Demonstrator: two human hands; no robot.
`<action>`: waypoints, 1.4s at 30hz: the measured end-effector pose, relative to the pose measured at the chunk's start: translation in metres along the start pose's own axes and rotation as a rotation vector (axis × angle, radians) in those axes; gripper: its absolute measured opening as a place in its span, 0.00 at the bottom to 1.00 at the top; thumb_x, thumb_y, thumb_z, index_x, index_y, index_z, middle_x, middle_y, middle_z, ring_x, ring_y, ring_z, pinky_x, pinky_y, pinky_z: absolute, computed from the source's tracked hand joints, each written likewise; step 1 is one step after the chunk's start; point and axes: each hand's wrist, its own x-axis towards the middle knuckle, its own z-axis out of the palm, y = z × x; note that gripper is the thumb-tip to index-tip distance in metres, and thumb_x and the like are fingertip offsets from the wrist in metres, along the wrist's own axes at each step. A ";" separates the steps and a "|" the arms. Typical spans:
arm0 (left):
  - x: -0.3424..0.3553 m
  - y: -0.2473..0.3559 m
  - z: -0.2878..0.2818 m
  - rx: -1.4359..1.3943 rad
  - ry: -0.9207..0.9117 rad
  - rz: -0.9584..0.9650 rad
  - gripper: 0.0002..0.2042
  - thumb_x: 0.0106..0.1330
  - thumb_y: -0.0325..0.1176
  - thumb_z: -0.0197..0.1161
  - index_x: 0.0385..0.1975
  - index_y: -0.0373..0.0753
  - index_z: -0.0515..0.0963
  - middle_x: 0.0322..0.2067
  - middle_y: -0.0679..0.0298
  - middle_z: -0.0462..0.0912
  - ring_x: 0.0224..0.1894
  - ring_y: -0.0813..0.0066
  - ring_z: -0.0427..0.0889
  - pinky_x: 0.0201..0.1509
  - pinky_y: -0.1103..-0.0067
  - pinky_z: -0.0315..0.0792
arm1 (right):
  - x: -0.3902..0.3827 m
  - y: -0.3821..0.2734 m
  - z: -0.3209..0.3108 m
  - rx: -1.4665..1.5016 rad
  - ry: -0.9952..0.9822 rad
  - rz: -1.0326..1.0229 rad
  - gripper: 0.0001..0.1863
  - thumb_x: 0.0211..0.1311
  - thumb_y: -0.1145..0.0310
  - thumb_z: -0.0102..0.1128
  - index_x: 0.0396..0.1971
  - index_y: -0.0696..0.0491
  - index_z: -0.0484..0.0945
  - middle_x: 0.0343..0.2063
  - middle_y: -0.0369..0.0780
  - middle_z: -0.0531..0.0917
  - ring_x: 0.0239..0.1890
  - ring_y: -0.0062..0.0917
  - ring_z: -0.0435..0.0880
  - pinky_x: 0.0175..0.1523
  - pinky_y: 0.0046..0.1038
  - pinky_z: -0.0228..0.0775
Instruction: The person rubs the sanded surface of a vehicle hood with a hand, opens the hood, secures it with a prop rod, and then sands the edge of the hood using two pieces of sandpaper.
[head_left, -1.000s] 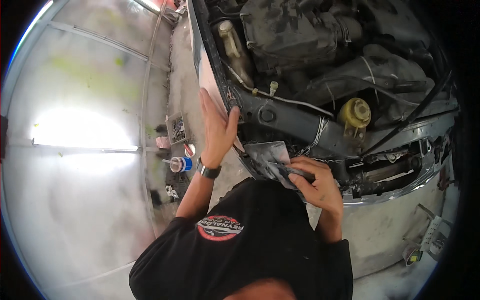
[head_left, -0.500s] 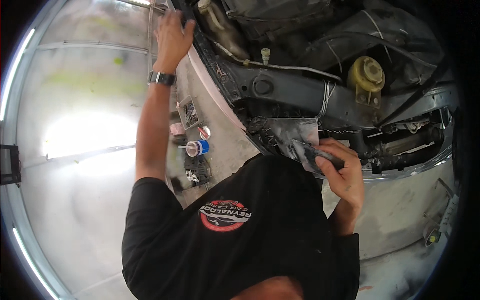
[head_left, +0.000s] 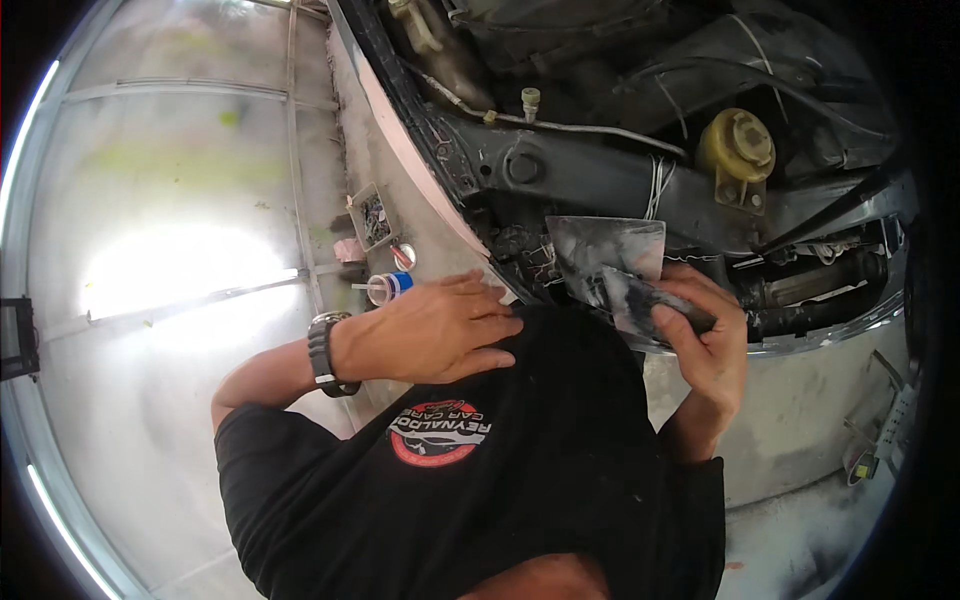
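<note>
My right hand point(head_left: 712, 335) is closed on two flat pieces that look like putty spreaders. The wide one point(head_left: 605, 245) has smears across its thin plate, while the smaller one point(head_left: 640, 305) overlaps it and has a dark grip. Both are over the front corner of a car's engine bay. My left hand point(head_left: 430, 328), a watch on its wrist, is in front of my black shirt with nothing in it. Its fingers are stretched out, near the rear of the pinkish fender point(head_left: 415, 150); I cannot tell whether they touch the shirt.
Along the bay run a dark metal rail point(head_left: 590, 185), a yellow reservoir point(head_left: 738, 150) and loose wires. On the floor at left are a tray of small parts point(head_left: 374, 220), a round lid point(head_left: 403, 257) and a blue-and-white tub point(head_left: 388, 288). A pale wall point(head_left: 180, 150) stands further left.
My left hand has come back from the far end of the fender to the front of my shirt. My right hand has shifted slightly right with the spreaders.
</note>
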 end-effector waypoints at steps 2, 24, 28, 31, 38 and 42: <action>0.001 -0.016 -0.002 -0.082 0.061 0.163 0.27 0.60 0.46 0.68 0.54 0.34 0.77 0.57 0.52 0.75 0.65 0.52 0.70 0.70 0.58 0.62 | 0.000 0.000 -0.002 0.015 0.012 0.002 0.12 0.57 0.77 0.63 0.41 0.64 0.82 0.39 0.49 0.84 0.41 0.36 0.85 0.49 0.29 0.73; 0.006 -0.026 0.062 -0.274 0.136 0.165 0.21 0.62 0.41 0.69 0.49 0.32 0.79 0.46 0.52 0.80 0.53 0.52 0.78 0.63 0.62 0.71 | -0.004 0.002 -0.001 -0.024 0.030 0.026 0.12 0.56 0.77 0.62 0.41 0.65 0.82 0.39 0.49 0.84 0.42 0.36 0.85 0.50 0.28 0.72; -0.017 -0.012 0.084 -0.898 -0.120 -0.156 0.26 0.73 0.45 0.58 0.63 0.31 0.69 0.60 0.46 0.72 0.63 0.52 0.72 0.69 0.67 0.63 | -0.001 -0.001 -0.002 -0.043 -0.001 0.046 0.13 0.56 0.76 0.62 0.41 0.65 0.82 0.40 0.49 0.84 0.42 0.36 0.85 0.51 0.28 0.72; -0.041 -0.001 0.101 -1.135 -0.110 -0.210 0.34 0.75 0.52 0.53 0.70 0.30 0.60 0.70 0.47 0.61 0.71 0.57 0.63 0.75 0.69 0.54 | 0.001 0.001 0.002 -0.047 -0.003 0.036 0.13 0.57 0.76 0.62 0.41 0.64 0.82 0.40 0.48 0.84 0.43 0.35 0.85 0.51 0.29 0.72; -0.043 0.017 0.100 -1.750 0.376 -0.198 0.46 0.66 0.62 0.60 0.71 0.28 0.56 0.67 0.48 0.67 0.70 0.58 0.65 0.74 0.63 0.56 | 0.009 -0.009 0.024 -0.009 -0.183 -0.025 0.11 0.59 0.77 0.63 0.43 0.60 0.83 0.41 0.46 0.85 0.42 0.34 0.86 0.46 0.29 0.76; -0.024 0.032 0.099 -1.751 0.782 -0.173 0.37 0.70 0.53 0.60 0.69 0.31 0.62 0.62 0.49 0.73 0.64 0.61 0.73 0.68 0.66 0.65 | 0.022 -0.019 0.058 0.051 -0.381 -0.044 0.12 0.56 0.77 0.65 0.42 0.60 0.84 0.42 0.48 0.86 0.43 0.34 0.86 0.49 0.30 0.75</action>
